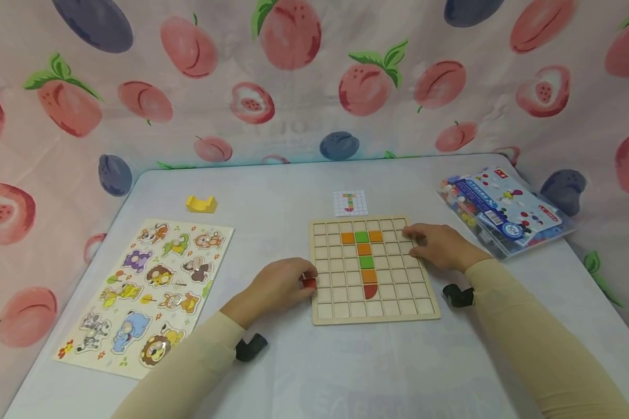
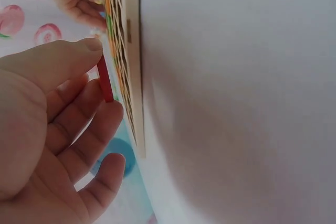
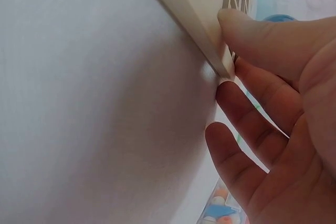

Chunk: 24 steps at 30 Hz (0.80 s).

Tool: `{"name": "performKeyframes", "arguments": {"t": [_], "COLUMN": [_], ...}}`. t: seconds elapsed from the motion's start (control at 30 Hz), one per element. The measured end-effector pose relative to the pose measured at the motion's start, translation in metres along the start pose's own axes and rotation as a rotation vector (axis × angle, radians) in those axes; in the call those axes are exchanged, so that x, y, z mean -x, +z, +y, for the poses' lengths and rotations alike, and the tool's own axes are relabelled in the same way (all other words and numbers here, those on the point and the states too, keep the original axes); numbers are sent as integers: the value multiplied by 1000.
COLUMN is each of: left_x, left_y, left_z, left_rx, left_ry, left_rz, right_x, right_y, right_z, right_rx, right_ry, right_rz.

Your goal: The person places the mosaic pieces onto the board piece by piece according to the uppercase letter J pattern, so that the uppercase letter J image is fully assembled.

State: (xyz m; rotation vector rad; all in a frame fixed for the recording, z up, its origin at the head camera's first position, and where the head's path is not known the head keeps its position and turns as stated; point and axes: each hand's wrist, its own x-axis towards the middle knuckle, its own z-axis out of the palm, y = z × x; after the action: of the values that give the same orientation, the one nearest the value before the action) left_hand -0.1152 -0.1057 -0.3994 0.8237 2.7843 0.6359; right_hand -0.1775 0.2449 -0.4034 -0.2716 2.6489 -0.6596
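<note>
A wooden grid board lies in front of me. Orange and green square tiles form a T on it, with a red rounded tile at the foot. My left hand is at the board's left edge and pinches a red tile between thumb and fingers; its full shape is hidden. At the upper right edge, my right hand holds the board, its thumb against the rim and an index finger near the corner. Behind the board lies a small card printed with a coloured grid pattern.
An animal puzzle board lies on the left of the white table. A yellow curved block sits behind it. On the right is a clear plastic case with colourful beads. A fruit-print cloth hangs behind the table.
</note>
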Motion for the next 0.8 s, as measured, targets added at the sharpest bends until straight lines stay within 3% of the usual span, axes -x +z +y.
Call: {"name": "performKeyframes", "arguments": {"t": [0.8], "left_x": [-29], "left_y": [12], "left_z": [31], "left_rx": [35], "left_ry": [10], "left_rz": [-121], "right_x": [1], "right_y": [0], "right_z": [0], "right_rx": [11], "right_ry": [-31], "right_rz": [14]}}
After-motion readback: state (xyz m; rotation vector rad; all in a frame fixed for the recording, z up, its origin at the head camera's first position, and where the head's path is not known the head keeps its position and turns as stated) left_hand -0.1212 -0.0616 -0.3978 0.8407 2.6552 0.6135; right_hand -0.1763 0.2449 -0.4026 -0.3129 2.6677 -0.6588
